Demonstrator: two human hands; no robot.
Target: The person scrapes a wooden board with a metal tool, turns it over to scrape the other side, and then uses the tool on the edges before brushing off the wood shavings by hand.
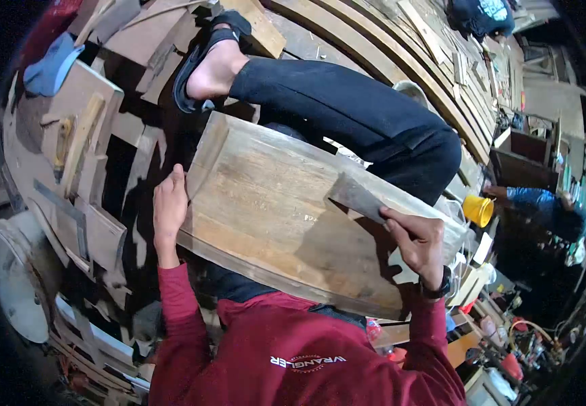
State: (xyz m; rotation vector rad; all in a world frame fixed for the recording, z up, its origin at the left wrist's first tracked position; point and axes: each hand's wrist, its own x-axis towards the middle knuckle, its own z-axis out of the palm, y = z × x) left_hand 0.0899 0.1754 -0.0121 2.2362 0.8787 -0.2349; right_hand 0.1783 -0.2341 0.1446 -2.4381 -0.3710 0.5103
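A wooden panel with raised edges [266, 203], like a shallow tray or drawer front, lies tilted across my lap. Its face is pale and worn, browner toward the near side. My left hand [171, 206] grips its left end, with the fingertips partly hidden at the edge. In my right hand [416, 242], between thumb and fingers, is a flat grey rectangular piece [357, 195], which looks like sandpaper. That piece rests on or just over the right part of the panel and casts a shadow there. A dark watch sits on my right wrist.
Long planks [374, 47] lie beyond my bent leg. At left are wood offcuts, a wooden-handled tool [62, 142], a blue cloth [52, 64] and a round bucket [18, 284]. A yellow bucket [477, 210] stands at right, near another person in blue [536, 203] and scattered clutter.
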